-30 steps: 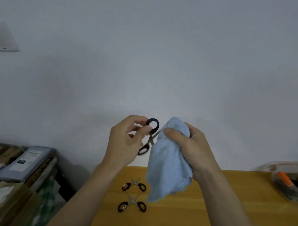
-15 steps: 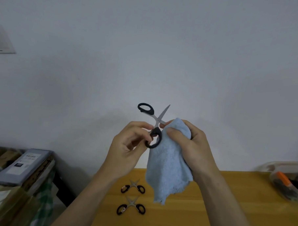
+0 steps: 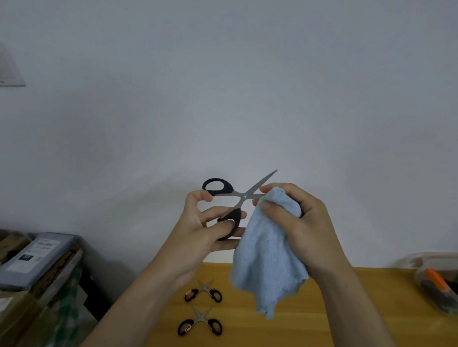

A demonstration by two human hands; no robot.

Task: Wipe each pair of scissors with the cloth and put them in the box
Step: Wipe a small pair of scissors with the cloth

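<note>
Scissors (image 3: 236,200), steel-bladed, gripped by left hand (image 3: 201,232); right hand (image 3: 304,224) clutches fluffy cloth (image 3: 266,259).

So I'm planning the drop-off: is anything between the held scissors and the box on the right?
Nothing visible blocks it. The scissors are held up in the left hand; the right hand and cloth are beside them, and the table toward the box is bare.

three scissors (image 3: 238,200) (image 3: 203,292) (image 3: 200,322), one cloth (image 3: 267,261), one box (image 3: 443,285)
</note>
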